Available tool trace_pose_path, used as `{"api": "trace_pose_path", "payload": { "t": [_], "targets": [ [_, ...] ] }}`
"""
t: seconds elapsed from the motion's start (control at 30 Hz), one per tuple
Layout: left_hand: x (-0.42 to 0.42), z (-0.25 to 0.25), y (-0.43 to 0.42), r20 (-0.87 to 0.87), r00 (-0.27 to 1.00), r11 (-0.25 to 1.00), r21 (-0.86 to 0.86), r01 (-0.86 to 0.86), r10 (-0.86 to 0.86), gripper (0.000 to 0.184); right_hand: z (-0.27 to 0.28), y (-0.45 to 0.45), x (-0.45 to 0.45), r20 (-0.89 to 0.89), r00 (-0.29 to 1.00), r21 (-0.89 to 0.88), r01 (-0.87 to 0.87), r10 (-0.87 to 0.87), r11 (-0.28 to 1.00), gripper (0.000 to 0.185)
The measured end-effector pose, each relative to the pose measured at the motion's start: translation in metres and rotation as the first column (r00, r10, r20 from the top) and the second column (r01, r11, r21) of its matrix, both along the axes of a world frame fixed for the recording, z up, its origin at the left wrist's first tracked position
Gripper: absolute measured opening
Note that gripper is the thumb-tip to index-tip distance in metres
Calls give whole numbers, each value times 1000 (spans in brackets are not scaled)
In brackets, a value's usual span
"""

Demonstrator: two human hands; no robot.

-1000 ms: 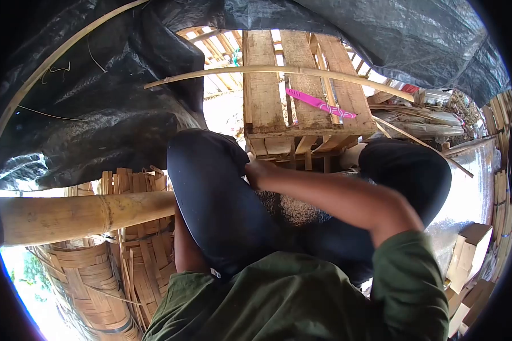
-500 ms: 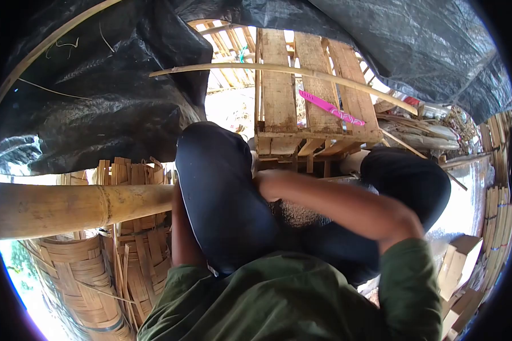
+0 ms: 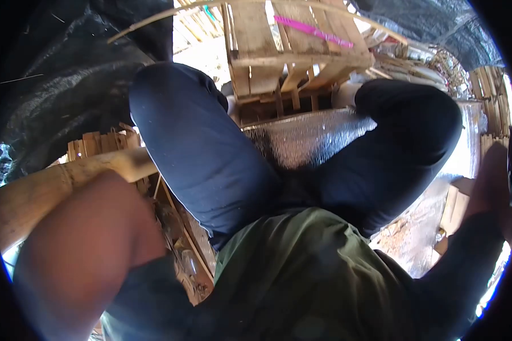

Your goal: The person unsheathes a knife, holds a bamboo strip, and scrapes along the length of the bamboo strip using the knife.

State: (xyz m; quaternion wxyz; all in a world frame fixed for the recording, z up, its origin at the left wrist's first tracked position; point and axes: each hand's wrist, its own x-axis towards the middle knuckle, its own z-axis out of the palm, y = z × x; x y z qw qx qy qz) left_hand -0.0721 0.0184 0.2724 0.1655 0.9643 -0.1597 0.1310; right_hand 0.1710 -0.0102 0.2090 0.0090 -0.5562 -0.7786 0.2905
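Both my hands are out of view. My left arm (image 3: 85, 244) is bent and blurred, its elbow large at the left beside the bamboo pole (image 3: 62, 184). At the right edge, my right arm (image 3: 489, 179) is raised and bent, partly cut off by the dark rim of the view. In front of my spread knees stands a wooden slatted crate (image 3: 296, 62). A long, flat pink tool (image 3: 313, 32) lies on its slats, its exact kind unclear. Across the crate's top runs a thin bamboo strip (image 3: 170, 15). No hand touches any of these.
Black plastic sheeting (image 3: 74, 96) hangs at the left and upper right. A shiny silver sheet (image 3: 313, 133) covers the surface between my legs. Bundled slats (image 3: 489, 99) stand at the right, with a cardboard piece (image 3: 455, 207) below. Split bamboo and debris lie beyond the crate.
My right hand has left the space between my knees, and that arm has swung out to the right edge. My left elbow has risen over the pole. The view has tilted downward.
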Motion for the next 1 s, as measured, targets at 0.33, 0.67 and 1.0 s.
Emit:
{"api": "trace_pose_path", "payload": {
  "t": [0.33, 0.67, 1.0],
  "targets": [
    [66, -16, 51, -54, 998, 992, -127, 27, -34, 32, -235, 11, 87, 329, 826, -607, -186, 457, 772, 27],
    [144, -72, 170, -85, 996, 963, -268, -5, -18, 33, -390, 20, 147, 319, 945, -623, 154, 69, 767, 28],
    [153, -77, 217, 34, 999, 941, -339, -9, 22, 35, -126, 88, 135, 11, 1000, -407, -2, 8, 913, 25]
  ]
}}
